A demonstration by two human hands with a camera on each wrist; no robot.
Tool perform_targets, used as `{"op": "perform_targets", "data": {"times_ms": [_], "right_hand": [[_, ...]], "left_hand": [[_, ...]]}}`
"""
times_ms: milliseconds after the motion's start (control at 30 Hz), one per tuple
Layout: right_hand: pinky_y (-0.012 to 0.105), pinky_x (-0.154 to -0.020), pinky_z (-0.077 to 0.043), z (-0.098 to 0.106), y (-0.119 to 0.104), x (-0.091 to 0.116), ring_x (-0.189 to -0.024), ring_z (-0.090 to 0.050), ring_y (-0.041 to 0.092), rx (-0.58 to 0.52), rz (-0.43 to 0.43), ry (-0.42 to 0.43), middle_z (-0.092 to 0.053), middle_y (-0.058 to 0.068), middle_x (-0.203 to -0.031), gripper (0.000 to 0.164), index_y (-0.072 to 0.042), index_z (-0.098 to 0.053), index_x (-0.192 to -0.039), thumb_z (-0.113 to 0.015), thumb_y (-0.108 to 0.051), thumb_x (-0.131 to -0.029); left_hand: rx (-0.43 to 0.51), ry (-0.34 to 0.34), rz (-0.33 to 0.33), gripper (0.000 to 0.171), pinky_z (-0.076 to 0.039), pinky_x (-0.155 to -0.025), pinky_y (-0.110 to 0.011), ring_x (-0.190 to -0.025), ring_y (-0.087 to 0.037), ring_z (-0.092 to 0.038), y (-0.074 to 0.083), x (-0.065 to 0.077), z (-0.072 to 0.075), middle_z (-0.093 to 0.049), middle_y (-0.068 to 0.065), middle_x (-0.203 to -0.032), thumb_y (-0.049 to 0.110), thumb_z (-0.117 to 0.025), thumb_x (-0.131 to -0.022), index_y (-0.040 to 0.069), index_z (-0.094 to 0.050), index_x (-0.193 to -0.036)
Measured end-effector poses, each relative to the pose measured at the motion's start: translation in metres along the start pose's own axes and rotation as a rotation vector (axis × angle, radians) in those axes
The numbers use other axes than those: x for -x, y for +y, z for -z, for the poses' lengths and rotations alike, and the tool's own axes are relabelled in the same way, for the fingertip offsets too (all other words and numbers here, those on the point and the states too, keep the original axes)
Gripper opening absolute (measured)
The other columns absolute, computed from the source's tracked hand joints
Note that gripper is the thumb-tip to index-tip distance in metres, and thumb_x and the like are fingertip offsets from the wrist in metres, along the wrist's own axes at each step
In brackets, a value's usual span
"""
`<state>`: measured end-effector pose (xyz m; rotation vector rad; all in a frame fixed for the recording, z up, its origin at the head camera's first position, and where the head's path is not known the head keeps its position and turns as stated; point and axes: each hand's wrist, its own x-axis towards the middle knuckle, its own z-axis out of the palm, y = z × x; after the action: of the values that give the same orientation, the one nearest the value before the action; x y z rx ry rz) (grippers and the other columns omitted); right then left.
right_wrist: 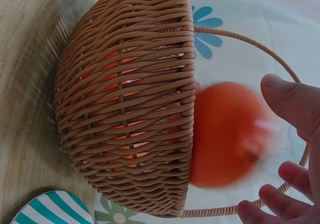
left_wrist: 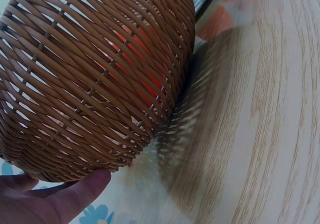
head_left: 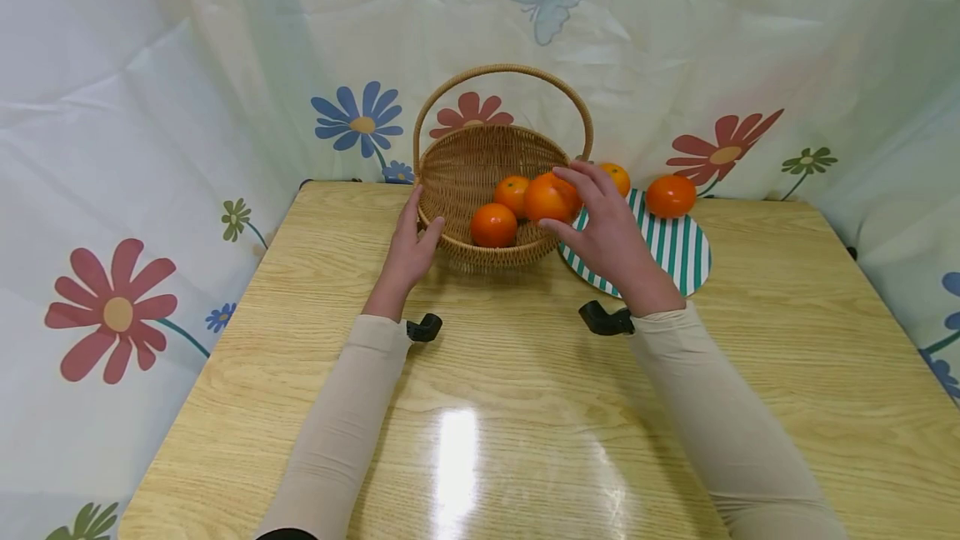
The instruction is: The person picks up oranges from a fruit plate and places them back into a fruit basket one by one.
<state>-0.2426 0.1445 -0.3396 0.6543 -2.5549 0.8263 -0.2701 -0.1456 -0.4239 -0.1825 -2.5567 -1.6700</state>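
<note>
A wicker basket (head_left: 461,165) with a tall arched handle stands at the back of the table. My left hand (head_left: 407,252) rests against its left side, thumb and fingers extended; in the left wrist view the thumb (left_wrist: 82,191) touches the weave. Inside lie a glossy orange (head_left: 493,225) and another orange (head_left: 512,192). My right hand (head_left: 611,232) is over the basket's right rim, fingers spread. Just off its fingertips, a large orange (right_wrist: 227,134) is at the basket opening, blurred in the right wrist view, with a gap between it and the thumb.
Right of the basket lies a round green-and-white striped plate (head_left: 686,252). An orange (head_left: 671,196) sits at its far edge, and another orange (head_left: 617,177) is partly hidden behind my right hand. A flowered curtain (head_left: 660,48) hangs behind the wooden table (head_left: 525,390).
</note>
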Motion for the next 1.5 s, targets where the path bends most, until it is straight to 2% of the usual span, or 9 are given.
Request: {"op": "perform_targets", "data": {"times_ms": [567,1033,1500], "right_hand": [[0.056,-0.108,-0.036,-0.002,0.005,0.007,-0.137,-0.036,0.038,0.012,-0.017,-0.017,-0.037,0.018,-0.149,0.063,-0.013,-0.047,-0.143,-0.073,-0.027,-0.087],[0.057,-0.107,-0.036,0.001,0.017,0.015,-0.134,-0.039,0.037,0.017,-0.068,-0.042,-0.039,0.016,-0.148,0.063,-0.014,-0.045,-0.144,-0.072,-0.029,-0.089],[0.058,-0.105,-0.037,0.000,0.032,0.018,-0.130,-0.041,0.037,0.026,-0.084,-0.036,-0.039,0.017,-0.147,0.061,-0.011,-0.046,-0.143,-0.070,-0.028,-0.090]], "left_hand": [[-0.005,0.006,-0.012,0.068,-0.028,-0.116,-0.050,-0.148,-0.030,-0.023,0.001,0.001,-0.001,-0.009,-0.002,-0.164,0.044,-0.044,-0.101,0.032,-0.008,-0.157],[0.008,0.016,-0.023,0.066,-0.028,-0.117,-0.051,-0.148,-0.031,-0.022,0.001,0.001,-0.001,-0.010,-0.004,-0.164,0.035,-0.046,-0.102,0.027,-0.010,-0.157],[0.007,0.000,-0.026,0.068,-0.028,-0.116,-0.051,-0.148,-0.030,-0.021,-0.001,0.000,0.000,-0.008,-0.001,-0.164,0.045,-0.044,-0.101,0.031,-0.007,-0.157]]}}
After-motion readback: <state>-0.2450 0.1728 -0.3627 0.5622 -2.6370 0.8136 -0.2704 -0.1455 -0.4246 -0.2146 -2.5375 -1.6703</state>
